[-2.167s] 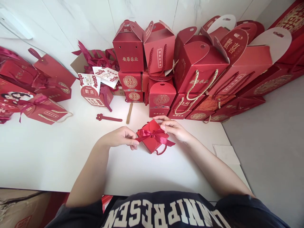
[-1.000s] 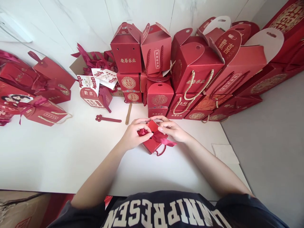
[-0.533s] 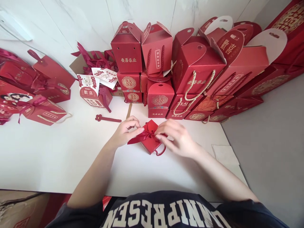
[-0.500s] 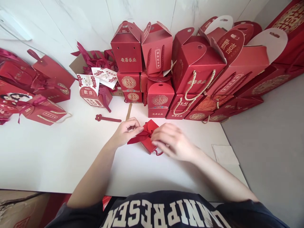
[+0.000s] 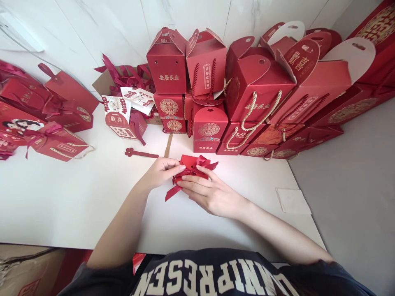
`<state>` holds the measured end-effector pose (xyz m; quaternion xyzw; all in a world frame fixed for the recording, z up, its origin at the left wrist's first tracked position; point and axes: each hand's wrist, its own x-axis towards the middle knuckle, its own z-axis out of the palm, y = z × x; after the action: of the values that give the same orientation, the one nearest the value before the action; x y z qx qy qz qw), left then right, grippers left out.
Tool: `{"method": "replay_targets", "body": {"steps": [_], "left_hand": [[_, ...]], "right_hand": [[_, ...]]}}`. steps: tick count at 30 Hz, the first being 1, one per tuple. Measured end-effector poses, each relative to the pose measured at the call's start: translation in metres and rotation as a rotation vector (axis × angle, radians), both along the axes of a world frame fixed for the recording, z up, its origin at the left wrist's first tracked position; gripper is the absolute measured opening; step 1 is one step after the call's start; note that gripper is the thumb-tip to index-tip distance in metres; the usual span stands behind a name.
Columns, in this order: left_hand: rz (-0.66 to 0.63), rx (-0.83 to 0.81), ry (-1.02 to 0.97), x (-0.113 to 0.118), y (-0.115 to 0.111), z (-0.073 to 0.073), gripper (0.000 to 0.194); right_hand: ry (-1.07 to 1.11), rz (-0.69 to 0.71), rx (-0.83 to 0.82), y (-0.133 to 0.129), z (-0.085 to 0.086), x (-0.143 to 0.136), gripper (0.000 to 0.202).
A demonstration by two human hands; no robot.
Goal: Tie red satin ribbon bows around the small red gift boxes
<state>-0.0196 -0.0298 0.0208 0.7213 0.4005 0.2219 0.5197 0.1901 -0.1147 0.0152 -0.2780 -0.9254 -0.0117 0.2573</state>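
A small bright red gift box (image 5: 189,159) sits on the white table between my hands. Around it is a dark red ribbon (image 5: 202,159), tied in a bow, with one tail pointing toward me at the lower left. My left hand (image 5: 162,170) is closed at the box's left edge, thumb on top and the other fingers bent behind it. From the right, my right hand (image 5: 212,191) reaches across the front with its fingers on the bow and covers part of the box. Its fingertips press the ribbon near the knot; the exact grip is partly hidden.
Stacked red candy boxes (image 5: 210,127) with rope handles line the wall. Ribboned boxes (image 5: 58,142) stand at the left, beside a small tagged box (image 5: 121,127). A flower-ended strap (image 5: 142,153) and a tan strip (image 5: 168,146) lie behind my hands. White paper (image 5: 293,200) lies at the right.
The gift box has turned, and its bow now faces differently, with a loop at the right. My right hand has moved left and down, from the box's right side onto its front.
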Motion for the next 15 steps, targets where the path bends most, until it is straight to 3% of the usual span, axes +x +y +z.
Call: {"method": "replay_targets", "body": {"steps": [5, 10, 15], "left_hand": [[-0.059, -0.082, -0.009, 0.004, -0.003, 0.005, 0.043], [0.046, 0.063, 0.127, 0.011, -0.011, 0.009, 0.046], [0.093, 0.131, 0.204, 0.016, -0.014, 0.009, 0.049]], "right_hand": [[0.120, 0.116, -0.113, 0.005, 0.007, 0.010, 0.023], [0.231, 0.105, -0.223, 0.007, 0.009, 0.012, 0.016], [0.227, 0.126, -0.269, 0.006, 0.011, 0.011, 0.022]]}}
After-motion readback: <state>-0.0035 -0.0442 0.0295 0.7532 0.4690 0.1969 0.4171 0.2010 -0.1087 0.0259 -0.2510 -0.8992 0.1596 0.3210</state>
